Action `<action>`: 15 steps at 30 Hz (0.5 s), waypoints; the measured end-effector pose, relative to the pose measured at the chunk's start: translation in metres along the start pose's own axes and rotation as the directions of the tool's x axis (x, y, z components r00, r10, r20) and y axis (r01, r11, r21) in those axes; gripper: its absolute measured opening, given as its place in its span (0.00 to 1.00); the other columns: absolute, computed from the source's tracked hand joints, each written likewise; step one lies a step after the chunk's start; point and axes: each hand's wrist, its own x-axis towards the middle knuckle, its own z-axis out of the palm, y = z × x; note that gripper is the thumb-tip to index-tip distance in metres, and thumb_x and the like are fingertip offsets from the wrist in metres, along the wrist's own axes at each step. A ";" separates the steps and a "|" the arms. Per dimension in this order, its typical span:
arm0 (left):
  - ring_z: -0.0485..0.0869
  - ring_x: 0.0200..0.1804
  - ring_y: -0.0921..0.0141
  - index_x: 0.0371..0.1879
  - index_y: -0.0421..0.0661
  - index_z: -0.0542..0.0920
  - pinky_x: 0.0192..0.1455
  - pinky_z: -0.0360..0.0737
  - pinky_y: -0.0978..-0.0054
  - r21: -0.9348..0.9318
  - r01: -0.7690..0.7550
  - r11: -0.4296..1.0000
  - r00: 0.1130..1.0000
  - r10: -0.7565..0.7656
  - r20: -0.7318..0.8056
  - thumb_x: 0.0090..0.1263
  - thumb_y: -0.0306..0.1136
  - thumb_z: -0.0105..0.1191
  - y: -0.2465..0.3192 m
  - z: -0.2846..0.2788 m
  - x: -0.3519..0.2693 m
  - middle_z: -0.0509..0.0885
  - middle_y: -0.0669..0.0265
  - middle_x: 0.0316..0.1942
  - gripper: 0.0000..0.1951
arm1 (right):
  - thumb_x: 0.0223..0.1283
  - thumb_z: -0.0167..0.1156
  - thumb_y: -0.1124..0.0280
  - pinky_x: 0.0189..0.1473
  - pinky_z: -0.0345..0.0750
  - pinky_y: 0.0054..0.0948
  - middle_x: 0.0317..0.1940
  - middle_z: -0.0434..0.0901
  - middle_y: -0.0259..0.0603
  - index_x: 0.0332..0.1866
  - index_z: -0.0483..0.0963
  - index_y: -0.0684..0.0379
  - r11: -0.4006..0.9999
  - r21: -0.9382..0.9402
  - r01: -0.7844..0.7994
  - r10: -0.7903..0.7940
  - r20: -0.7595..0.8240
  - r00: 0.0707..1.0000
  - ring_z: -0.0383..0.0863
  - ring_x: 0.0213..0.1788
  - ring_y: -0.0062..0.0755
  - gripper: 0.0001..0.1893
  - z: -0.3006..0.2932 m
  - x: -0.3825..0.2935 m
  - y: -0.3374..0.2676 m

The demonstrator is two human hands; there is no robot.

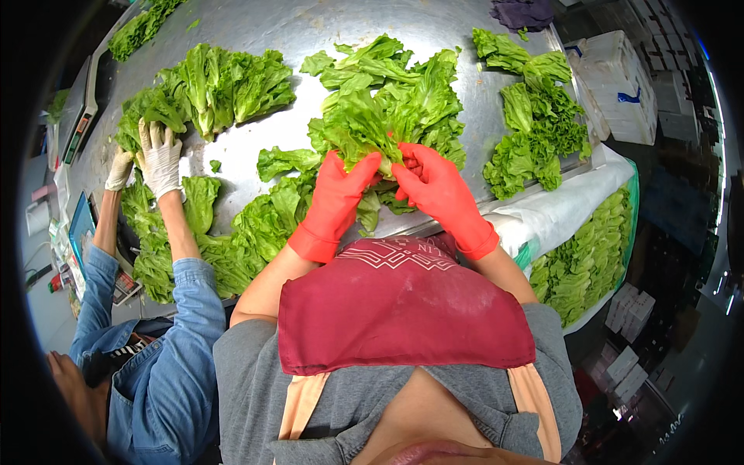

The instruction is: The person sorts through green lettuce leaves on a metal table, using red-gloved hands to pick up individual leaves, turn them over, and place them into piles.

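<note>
Just in front of my apron, a head of green leaf lettuce (357, 125) is held up over the steel table, its pale stem end towards me. My left hand (336, 197), in a red rubber glove, grips it from the left with the thumb near the base. On the other side, my right hand (437, 181), also red-gloved, pinches at the stem end with thumb and curled fingers. Behind and below it are loose lettuce leaves (433, 99) in a pile. More lettuce (273, 209) rests left of my left wrist.
At left, a co-worker's white-gloved hands (158, 156) touch lettuce beside a row of heads (215, 87). Leaves (532, 122) lie along the right edge of the steel table (244, 23). A lined crate of lettuce (587, 261) and a white foam box (619, 87) stand right.
</note>
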 end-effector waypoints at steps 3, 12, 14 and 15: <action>0.82 0.41 0.76 0.51 0.39 0.77 0.43 0.79 0.77 0.190 -0.072 0.979 0.997 0.076 -0.016 0.68 0.27 0.53 -0.016 -0.008 0.006 0.84 0.66 0.42 0.13 | 0.65 0.57 0.69 0.24 0.74 0.20 0.34 0.77 0.37 0.59 0.66 0.69 0.994 -0.094 0.053 -0.053 0.001 0.999 0.80 0.26 0.22 0.21 0.000 0.003 0.015; 0.82 0.37 0.76 0.55 0.38 0.74 0.38 0.79 0.78 0.089 0.048 0.995 0.996 -0.055 0.069 0.68 0.25 0.52 -0.010 -0.012 0.006 0.84 0.67 0.41 0.16 | 0.66 0.53 0.74 0.23 0.77 0.24 0.34 0.80 0.47 0.55 0.61 0.73 0.923 0.353 -0.156 0.123 0.113 0.986 0.83 0.25 0.33 0.18 0.002 0.002 0.017; 0.82 0.36 0.76 0.56 0.39 0.73 0.37 0.78 0.78 0.105 0.037 0.994 0.998 -0.043 0.054 0.68 0.25 0.52 -0.006 -0.009 0.002 0.84 0.67 0.40 0.17 | 0.66 0.52 0.73 0.23 0.78 0.25 0.34 0.81 0.49 0.55 0.63 0.73 0.914 0.374 -0.157 0.123 0.113 0.986 0.83 0.25 0.34 0.17 0.003 0.003 0.019; 0.81 0.36 0.76 0.57 0.40 0.73 0.37 0.78 0.78 0.113 0.031 0.993 0.998 -0.036 0.046 0.68 0.25 0.52 -0.003 -0.007 0.000 0.84 0.67 0.40 0.18 | 0.66 0.52 0.73 0.24 0.79 0.26 0.34 0.81 0.49 0.54 0.64 0.72 0.902 0.401 -0.162 0.118 0.131 0.984 0.83 0.25 0.34 0.17 0.003 0.003 0.021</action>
